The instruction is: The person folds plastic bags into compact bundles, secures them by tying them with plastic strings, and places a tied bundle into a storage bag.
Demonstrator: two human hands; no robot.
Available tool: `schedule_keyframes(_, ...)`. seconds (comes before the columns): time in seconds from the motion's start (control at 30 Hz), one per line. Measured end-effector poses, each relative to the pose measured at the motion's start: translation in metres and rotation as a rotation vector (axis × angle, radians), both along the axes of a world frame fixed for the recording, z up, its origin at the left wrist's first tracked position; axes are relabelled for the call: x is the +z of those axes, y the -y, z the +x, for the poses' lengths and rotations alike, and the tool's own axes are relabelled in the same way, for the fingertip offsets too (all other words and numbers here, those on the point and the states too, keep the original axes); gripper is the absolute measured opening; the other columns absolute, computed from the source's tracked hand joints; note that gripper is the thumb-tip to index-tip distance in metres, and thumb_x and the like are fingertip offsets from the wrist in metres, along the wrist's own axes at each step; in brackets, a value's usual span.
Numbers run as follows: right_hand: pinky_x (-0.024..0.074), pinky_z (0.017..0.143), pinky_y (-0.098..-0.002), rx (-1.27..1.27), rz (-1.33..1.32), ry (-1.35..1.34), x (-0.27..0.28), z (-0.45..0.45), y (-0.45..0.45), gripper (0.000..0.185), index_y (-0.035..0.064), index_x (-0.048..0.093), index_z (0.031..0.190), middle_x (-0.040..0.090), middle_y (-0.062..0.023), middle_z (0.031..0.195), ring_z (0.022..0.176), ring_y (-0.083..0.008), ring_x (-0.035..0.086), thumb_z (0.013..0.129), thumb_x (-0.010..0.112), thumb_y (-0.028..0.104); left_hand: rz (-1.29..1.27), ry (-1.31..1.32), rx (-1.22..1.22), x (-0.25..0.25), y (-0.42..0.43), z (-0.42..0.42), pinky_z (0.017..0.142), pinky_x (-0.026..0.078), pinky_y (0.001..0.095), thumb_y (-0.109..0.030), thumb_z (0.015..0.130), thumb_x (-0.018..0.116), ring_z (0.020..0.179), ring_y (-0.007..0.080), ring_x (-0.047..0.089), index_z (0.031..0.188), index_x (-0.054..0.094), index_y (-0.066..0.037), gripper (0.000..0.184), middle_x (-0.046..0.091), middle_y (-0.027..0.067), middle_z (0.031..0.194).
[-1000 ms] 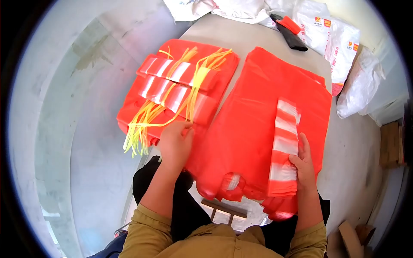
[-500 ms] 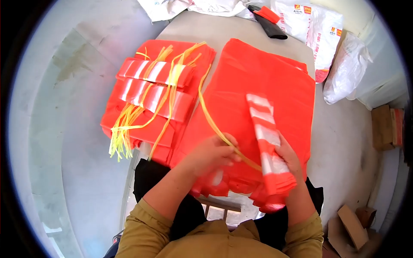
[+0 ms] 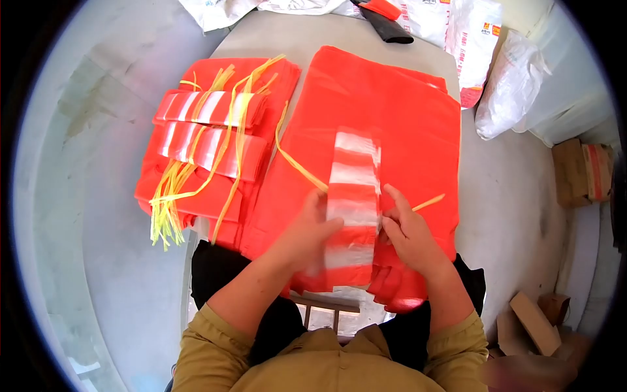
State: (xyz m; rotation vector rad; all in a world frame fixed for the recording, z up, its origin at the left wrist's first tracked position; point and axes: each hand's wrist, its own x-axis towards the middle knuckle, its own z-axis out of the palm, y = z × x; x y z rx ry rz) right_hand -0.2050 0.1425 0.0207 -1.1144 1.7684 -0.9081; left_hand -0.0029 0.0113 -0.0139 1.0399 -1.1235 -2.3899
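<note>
A folded red-and-white striped bundle (image 3: pixel 353 202) lies over a large stack of red plastic sheets (image 3: pixel 372 98). My left hand (image 3: pixel 312 228) is closed on the bundle's left edge, its thumb on top. At the right edge is my right hand (image 3: pixel 406 228), fingers bent and touching the bundle. A yellow strip (image 3: pixel 297 164) passes beneath the bundle, and its free end shows beyond my right hand. Left of the big stack, a second red stack (image 3: pixel 209 72) carries two striped bundles (image 3: pixel 212 108) and a bunch of loose yellow strips (image 3: pixel 171 196).
The grey table (image 3: pixel 287 32) bears both stacks. At its far edge lie a black object (image 3: pixel 385 27) with a red piece, and white printed sacks (image 3: pixel 470 46). A white bag (image 3: pixel 513 85) stands at right. Cardboard boxes (image 3: pixel 571 173) and cardboard pieces (image 3: pixel 532 323) are lower right.
My left hand took a yellow strip from the left stack and drew it right, under the striped bundle. The bundle has shifted left, and my left hand now holds its left edge. The view has shifted.
</note>
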Motion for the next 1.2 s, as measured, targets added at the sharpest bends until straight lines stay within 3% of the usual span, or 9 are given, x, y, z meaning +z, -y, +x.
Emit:
schedule_keyframes(0.1, 0.0567, 0.086, -0.0403, 0.079, -0.154, -0.487, -0.004, -0.014, -0.001, 0.037, -0.0006, 0.061, 0.137, 0.072, -0.0196, 0.108, 0.095, -0.0335, 0.071, 0.102, 0.060, 0.009, -0.006, -0.036, -0.018, 0.000, 0.000, 0.000, 0.110, 0.050, 0.0423, 0.009, 0.095, 0.062, 0.131, 0.0249, 0.059, 0.154, 0.032, -0.013, 0.069, 0.054, 0.0155, 0.145)
schedule_keyframes(0.2, 0.0568, 0.086, -0.0422, 0.102, -0.054, -0.627, 0.005, -0.024, -0.004, 0.021, 0.0024, 0.073, 0.116, 0.071, -0.0174, 0.108, 0.098, -0.0365, 0.069, 0.099, 0.062, 0.009, -0.094, -0.072, -0.009, -0.006, -0.002, 0.002, 0.109, 0.050, 0.0414, 0.011, 0.093, 0.061, 0.128, 0.0238, 0.059, 0.153, 0.032, -0.015, 0.072, 0.054, 0.0147, 0.141)
schedule_keyframes(0.3, 0.0569, 0.086, -0.0431, 0.090, 0.110, -0.839, 0.007, -0.034, -0.008, 0.016, 0.0043, 0.075, 0.108, 0.071, -0.0131, 0.108, 0.098, -0.0363, 0.069, 0.097, 0.065, 0.010, -0.195, -0.058, -0.005, -0.007, -0.002, 0.004, 0.107, 0.051, 0.0391, 0.012, 0.092, 0.061, 0.125, 0.0220, 0.060, 0.151, 0.033, -0.015, 0.070, 0.053, 0.0132, 0.138)
schedule_keyframes(0.6, 0.0585, 0.083, -0.0451, -0.084, 0.228, -1.042, 0.022, -0.059, -0.037, 0.018, 0.0049, 0.072, 0.106, 0.067, -0.0121, 0.121, 0.098, -0.0349, 0.071, 0.094, 0.060, 0.010, -0.259, -0.043, 0.054, 0.002, -0.008, 0.002, 0.104, 0.051, 0.0324, 0.013, 0.093, 0.059, 0.120, 0.0166, 0.061, 0.147, 0.040, -0.013, 0.062, 0.052, 0.0073, 0.132)
schedule_keyframes(0.73, 0.0585, 0.080, -0.0443, -0.151, -0.044, -1.042, 0.017, -0.049, -0.031, 0.024, 0.0079, 0.070, 0.117, 0.068, -0.0118, 0.118, 0.094, -0.0348, 0.071, 0.095, 0.064, 0.013, -0.360, -0.003, 0.043, -0.013, -0.007, 0.001, 0.102, 0.051, 0.0310, 0.011, 0.095, 0.059, 0.117, 0.0187, 0.063, 0.142, 0.052, -0.007, 0.050, 0.058, 0.0087, 0.124)
schedule_keyframes(0.83, 0.0579, 0.076, -0.0438, 0.013, -0.038, -0.969, 0.009, -0.037, -0.026, 0.028, 0.0098, 0.070, 0.122, 0.072, -0.0107, 0.105, 0.090, -0.0343, 0.071, 0.095, 0.069, 0.015, -1.250, 0.193, -0.023, 0.000, 0.000, 0.004, 0.096, 0.052, 0.0315, 0.006, 0.097, 0.062, 0.110, 0.0246, 0.065, 0.133, 0.064, -0.002, 0.036, 0.062, 0.0137, 0.117)
schedule_keyframes(0.93, 0.0555, 0.069, -0.0456, 0.150, 0.096, -1.026, -0.017, -0.033, -0.020, 0.022, 0.0093, 0.071, 0.116, 0.070, -0.0096, 0.086, 0.082, -0.0345, 0.070, 0.096, 0.068, 0.019, -1.258, 0.320, 0.014, 0.007, 0.000, 0.001, 0.087, 0.052, 0.0335, -0.001, 0.098, 0.065, 0.100, 0.0282, 0.066, 0.124, 0.072, 0.000, 0.026, 0.065, 0.0160, 0.108)
schedule_keyframes(1.03, 0.0575, 0.073, -0.0448, 0.125, 0.154, -0.991, -0.011, -0.030, -0.014, 0.021, 0.0080, 0.071, 0.116, 0.073, -0.0126, 0.094, 0.086, -0.0339, 0.071, 0.097, 0.067, 0.016, -1.335, 0.448, -0.107, 0.014, 0.008, 0.006, 0.080, 0.052, 0.0328, -0.004, 0.099, 0.066, 0.088, 0.0265, 0.066, 0.119, 0.075, 0.000, 0.022, 0.067, 0.0129, 0.094)
schedule_keyframes(1.2, 0.0584, 0.085, -0.0439, -0.069, -0.424, -0.740, -0.003, -0.016, -0.002, 0.024, 0.0023, 0.071, 0.117, 0.074, -0.0170, 0.111, 0.103, -0.0356, 0.071, 0.093, 0.068, 0.004, -1.105, 0.292, -0.114, 0.016, 0.005, 0.006, 0.075, 0.052, 0.0321, -0.002, 0.099, 0.067, 0.080, 0.0255, 0.067, 0.116, 0.076, -0.001, 0.020, 0.067, 0.0129, 0.086)
